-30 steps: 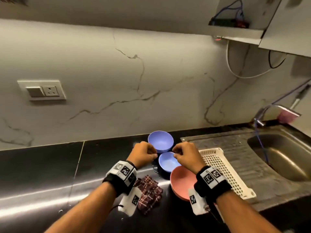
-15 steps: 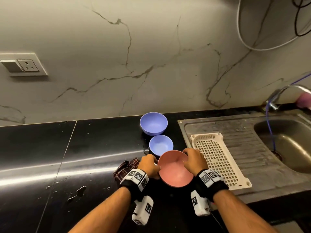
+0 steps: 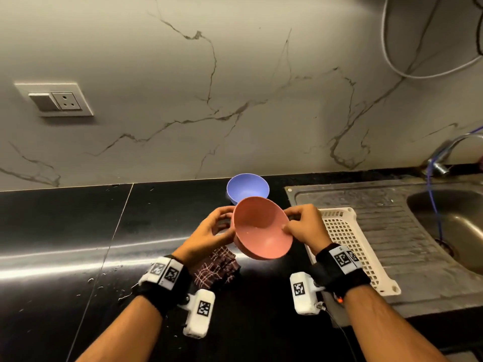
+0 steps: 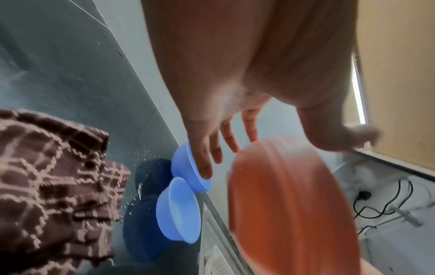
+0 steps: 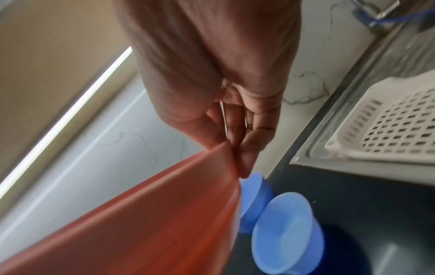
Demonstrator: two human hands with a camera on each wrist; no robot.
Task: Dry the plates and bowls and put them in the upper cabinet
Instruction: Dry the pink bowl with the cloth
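Nearest the camera, two forearms reach in over the black desk (image 3: 65, 231), each wrist strapped with a black band and a white block bearing printed square markers. Just past the left wrist, a brown checked cloth (image 3: 218, 267) lies bunched on the desk, with droplets of water scattered on the dark surface nearby.

Above the cloth, the pink bowl (image 3: 261, 231) is up off the desk, tilted with its hollow facing the person. The right hand (image 3: 304, 228) has it by the right rim: the thumb sits inside the bowl and the fingers (image 5: 247, 148) curl round the outside edge, a clear pinch in the right wrist view. The left hand (image 3: 209, 235) is at the bowl's left side, its fingers (image 4: 216, 147) only loosely bent and spread; whether they press the bowl's wall or sit just off it, the views do not settle, and they are not curled round it.

To the right of the hands, a white perforated tray (image 3: 350, 246) rests on the ribbed steel drainboard (image 3: 407, 231), with the sink basin (image 3: 452, 220) beyond at the right edge.

Behind the pink bowl, a larger blue bowl (image 3: 247, 186) stands upright on the desk close to the wall. The wrist views show a smaller blue bowl (image 4: 179, 210) just in front of it, hidden from the head camera by the pink one.

Farthest back, the marbled wall (image 3: 235, 87) carries a switch and socket plate (image 3: 56, 99) at left, a tap (image 3: 449, 150) with a blue cord at right, and a white cable (image 3: 407, 66) looping down near the top corner.
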